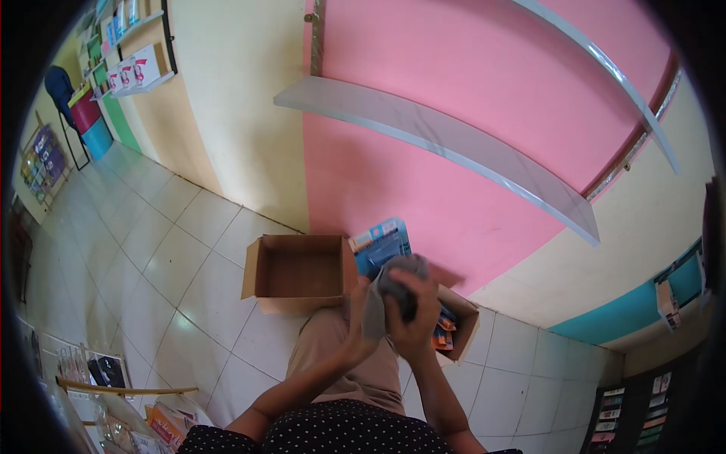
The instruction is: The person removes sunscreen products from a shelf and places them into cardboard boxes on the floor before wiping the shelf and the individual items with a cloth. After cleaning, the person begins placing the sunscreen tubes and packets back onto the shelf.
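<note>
A flat blue-and-white retail package (380,244) is held up in front of me, tilted, with its lower part hidden behind cloth and fingers. My left hand (360,321) is closed at the package's lower left edge, and a flap of grey cloth hangs beside it. My right hand (416,310) is wrapped round the bunched grey cloth (404,266), which lies against the lower right of the package. Below my hands, an open cardboard box (467,333) on the right contains several orange-and-blue packs (445,330), partly covered by my right arm.
Another open cardboard box (299,268) stands on the tiled floor (181,303) to the left, nothing visible inside. Grey shelves (446,140) jut from the pink wall (454,53) ahead. A rack with goods (162,424) stands at lower left, and stocked shelves (635,408) at lower right.
</note>
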`<state>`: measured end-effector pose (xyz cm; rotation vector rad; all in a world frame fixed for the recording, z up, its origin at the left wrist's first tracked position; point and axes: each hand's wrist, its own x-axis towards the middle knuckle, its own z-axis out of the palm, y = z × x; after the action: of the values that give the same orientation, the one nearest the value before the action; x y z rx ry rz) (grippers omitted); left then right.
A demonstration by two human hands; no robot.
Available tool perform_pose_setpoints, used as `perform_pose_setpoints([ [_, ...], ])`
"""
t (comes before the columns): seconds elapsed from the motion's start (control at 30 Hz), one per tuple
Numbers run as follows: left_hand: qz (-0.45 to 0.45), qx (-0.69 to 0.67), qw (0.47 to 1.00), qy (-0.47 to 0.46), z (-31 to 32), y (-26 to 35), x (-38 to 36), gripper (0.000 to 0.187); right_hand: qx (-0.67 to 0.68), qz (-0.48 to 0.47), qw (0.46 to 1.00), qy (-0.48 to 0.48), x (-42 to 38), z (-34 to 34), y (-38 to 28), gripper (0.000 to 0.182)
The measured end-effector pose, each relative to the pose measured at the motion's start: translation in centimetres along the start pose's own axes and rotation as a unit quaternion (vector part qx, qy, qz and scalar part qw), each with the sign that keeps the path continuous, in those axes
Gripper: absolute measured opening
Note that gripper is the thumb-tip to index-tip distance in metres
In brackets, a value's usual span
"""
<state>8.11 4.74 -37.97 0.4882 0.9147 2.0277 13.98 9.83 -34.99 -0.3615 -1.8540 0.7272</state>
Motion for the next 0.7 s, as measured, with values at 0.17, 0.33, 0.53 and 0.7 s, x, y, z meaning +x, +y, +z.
perform_pose_setpoints([
  [0.17,0.181,0.315,0.930,0.053,-3.9,-0.7,1.9,0.042,0.048,0.005,0.999,-0.019,-3.2,0.2,0.9,0.020],
  [0.33,0.219,0.352,0.909,-0.050,-1.2,5.4,3.6,0.025,0.085,0.052,0.995,0.029,-3.0,-2.0,3.2,0.001],
  [0.53,0.316,0.229,0.919,0.051,-0.8,18.0,15.4,0.022,0.183,0.215,0.958,0.052,-4.5,-3.9,3.7,0.013],
  [0.7,0.393,0.217,0.891,-0.068,-1.5,23.1,26.1,0.020,0.151,0.222,0.963,0.031,-4.6,-3.7,3.7,0.026],
])
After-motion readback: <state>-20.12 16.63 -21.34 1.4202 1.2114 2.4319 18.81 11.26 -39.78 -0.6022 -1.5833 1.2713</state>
